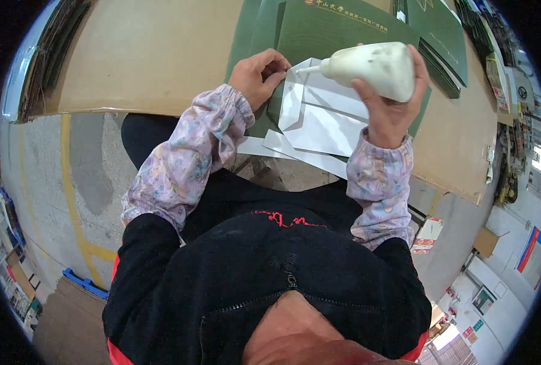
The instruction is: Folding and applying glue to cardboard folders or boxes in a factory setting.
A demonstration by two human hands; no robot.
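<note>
My right hand [392, 106] grips a white squeeze bottle of glue [374, 67], tilted so its nozzle points left onto a white folded paper piece [319, 118]. My left hand [259, 74] presses a flap at the upper left corner of that paper, right beside the nozzle tip. The paper lies on a green printed card sheet [325, 30] on a cardboard-covered table [155, 55]. Both forearms wear flowered sleeve covers.
More green sheets are stacked at the table's back right [440, 36]. White paper edges [307, 155] hang over the near table edge. Below left is a concrete floor with a yellow line [69, 188]. Cardboard and a blue pallet edge [85, 283] lie lower left.
</note>
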